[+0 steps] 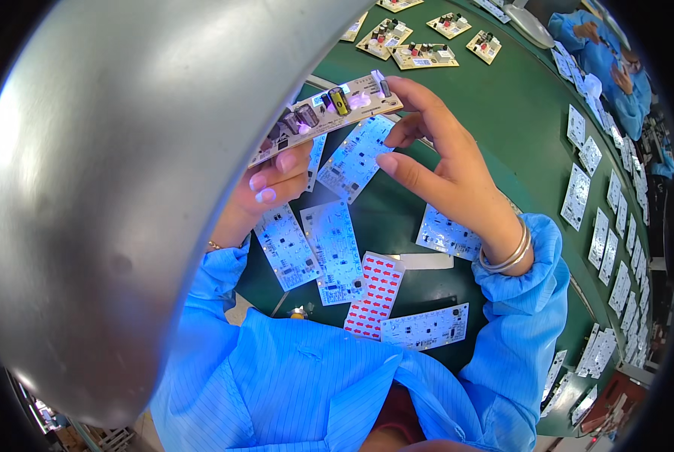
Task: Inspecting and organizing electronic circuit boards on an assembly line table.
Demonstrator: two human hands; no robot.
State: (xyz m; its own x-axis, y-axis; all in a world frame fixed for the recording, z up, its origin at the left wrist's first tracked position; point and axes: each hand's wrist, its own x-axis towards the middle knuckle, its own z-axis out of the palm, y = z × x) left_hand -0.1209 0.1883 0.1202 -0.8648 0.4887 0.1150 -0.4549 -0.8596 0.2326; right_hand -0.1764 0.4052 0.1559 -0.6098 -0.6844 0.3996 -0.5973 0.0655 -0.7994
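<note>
A tan circuit board (326, 117) with upright cylindrical capacitors, one of them yellow, is held tilted above the bench. My left hand (277, 177) grips its near left part from below; the lamp shade hides some of that hand. At the board's right end, by a small upright part, is my right hand (446, 151), its index fingertip touching or very close. The right thumb and index finger are spread apart. Beneath the hands lie white circuit boards, one (356, 158) under the held board and another (333, 252) nearer me.
A big grey metal lamp shade (126, 188) blocks the left side. On the green bench (503, 113) are a sheet of red arrow stickers (375, 294), more white boards (425, 327) and tan boards (423, 56) at the back. White boards line the right, where a blue-sleeved person (616, 68) works.
</note>
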